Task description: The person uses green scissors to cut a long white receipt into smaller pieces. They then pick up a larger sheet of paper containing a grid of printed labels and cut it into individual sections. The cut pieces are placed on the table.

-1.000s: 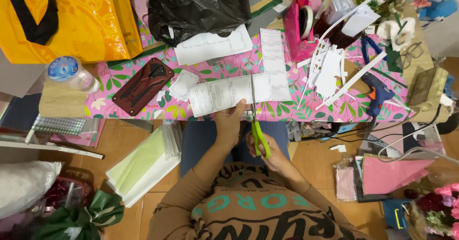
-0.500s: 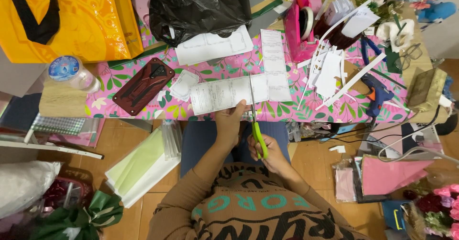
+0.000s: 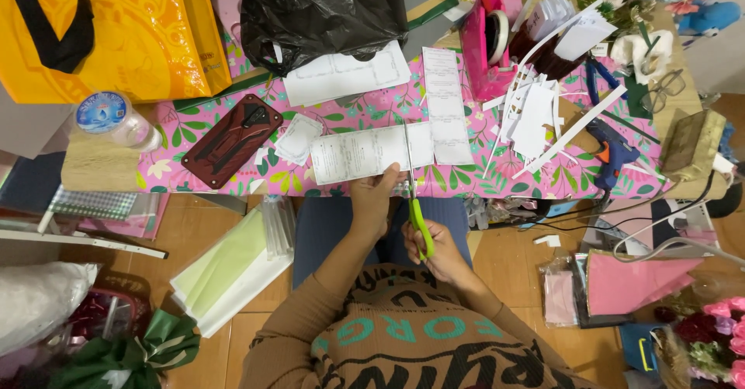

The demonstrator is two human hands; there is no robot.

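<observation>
The right hand point(image 3: 444, 251) is closed through the green handles of the scissors point(image 3: 414, 195), and the blades now reach well up into the paper sheet point(image 3: 371, 152), further than half a second ago, when they had only just entered its near edge. By the look of it the cut is close to running right across the sheet.

The left hand point(image 3: 374, 197) pinches the sheet's near edge just left of the blades, thumb on top and fingers closed under it, keeping the paper flat over the table point(image 3: 194, 176) edge. The sheet lies on the pink floral cover, the larger part left of the blades and a narrower strip right of them. Beyond it lie a tall paper strip point(image 3: 446, 102), a red phone case point(image 3: 231, 139) and a black bag point(image 3: 322, 13).
</observation>
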